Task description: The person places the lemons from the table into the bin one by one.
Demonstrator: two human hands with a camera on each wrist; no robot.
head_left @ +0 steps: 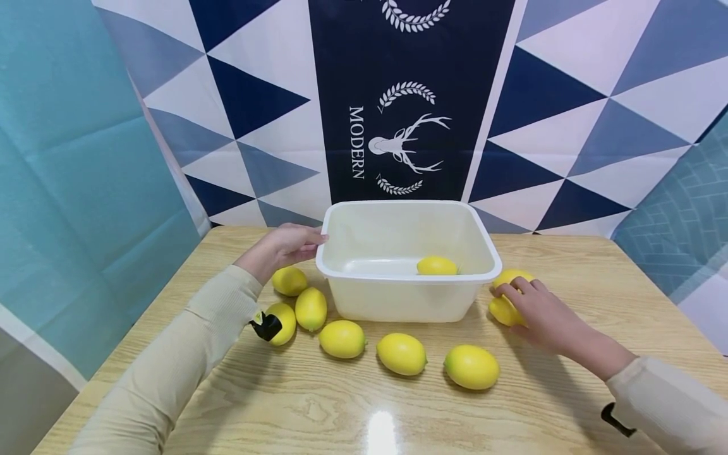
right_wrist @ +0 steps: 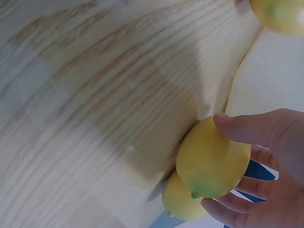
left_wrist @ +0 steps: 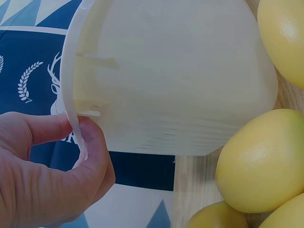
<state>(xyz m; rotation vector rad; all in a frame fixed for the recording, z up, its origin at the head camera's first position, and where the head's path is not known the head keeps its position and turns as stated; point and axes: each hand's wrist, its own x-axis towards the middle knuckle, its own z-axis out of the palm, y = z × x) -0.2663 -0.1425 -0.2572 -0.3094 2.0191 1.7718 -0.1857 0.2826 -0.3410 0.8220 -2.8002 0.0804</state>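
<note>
Left hand [head_left: 287,245] pinches the left rim of the white tub [head_left: 392,302], thumb on one side of the lip and bent forefinger on the other. Right hand [head_left: 537,315] is curled round the near lemon [head_left: 505,311] of two beside the tub's right end, thumb across its upper side and fingers bent along the other; how hard it presses I cannot tell.

Each lemon looks smooth, firm and fairly light, likely to roll if nudged at one end. Its rounded middle seems the best place to take hold, thumb opposite the fingers, since the tapered tips offer little. I would expect the tub to be thin plastic, light and a little springy, apt to slide on the wood; the out-turned lip gives the surest grip.

Just behind the near lemon sits the far lemon [head_left: 513,276]. Another lemon [head_left: 436,266] lies inside the tub, right of its middle. The tub stands close to the back edge of the table [head_left: 318,414]. Three lemons [head_left: 311,309] cluster off its left end, toward the table's left edge, and three more [head_left: 401,354] are spaced in a row between the tub and the front edge.
</note>
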